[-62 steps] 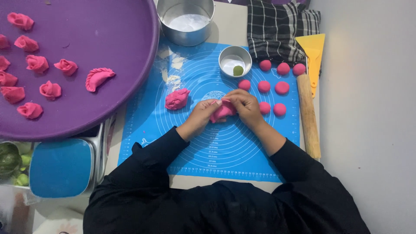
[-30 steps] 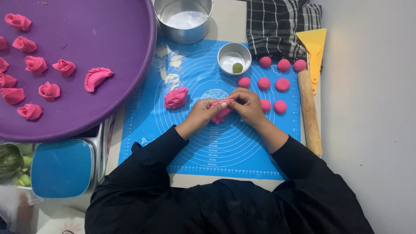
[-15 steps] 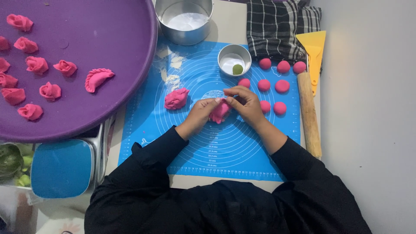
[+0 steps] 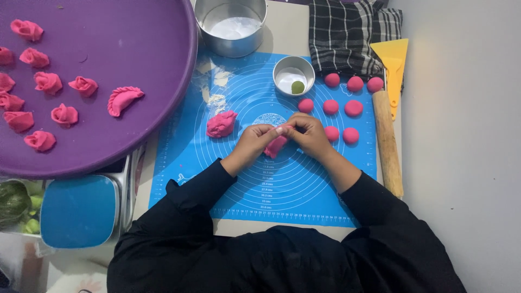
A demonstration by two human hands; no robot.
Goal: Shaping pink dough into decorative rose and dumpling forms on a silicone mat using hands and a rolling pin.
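The person's left hand [image 4: 252,142] and right hand [image 4: 308,133] meet over the middle of the blue silicone mat [image 4: 190,157], and together they hold a piece of pink dough [image 4: 275,146]. The fingers of both hands are closed on it, pinching its upper edge where the fingertips come together, while the rest of the piece hangs below and between the two hands. Whether the dough touches the mat cannot be told.

Just to the left of the left-hand fingers lies a folded pink dumpling [image 4: 221,123] on the mat, apart from the hand. To the right of the right-hand fingers, and beyond them, sit the pink dough balls [image 4: 342,107] in loose rows, the nearest ones just beside the knuckles. Beyond the fingertips stands a small metal bowl [image 4: 293,74] with a white inside and a green lump in it. Farther beyond, a larger metal pan [image 4: 232,26] holds white flour, and some flour is dusted on the mat near it.

Well to the right of the right hand a wooden rolling pin [image 4: 387,142] lies lengthwise along the mat's edge, with a yellow scraper [image 4: 393,66] at its far end and a checked cloth [image 4: 347,32] next to that. Far to the left of the left hand, a purple tray [image 4: 135,43] carries shaped pink dumplings [image 4: 65,115]. Black sleeves cover both forearms.
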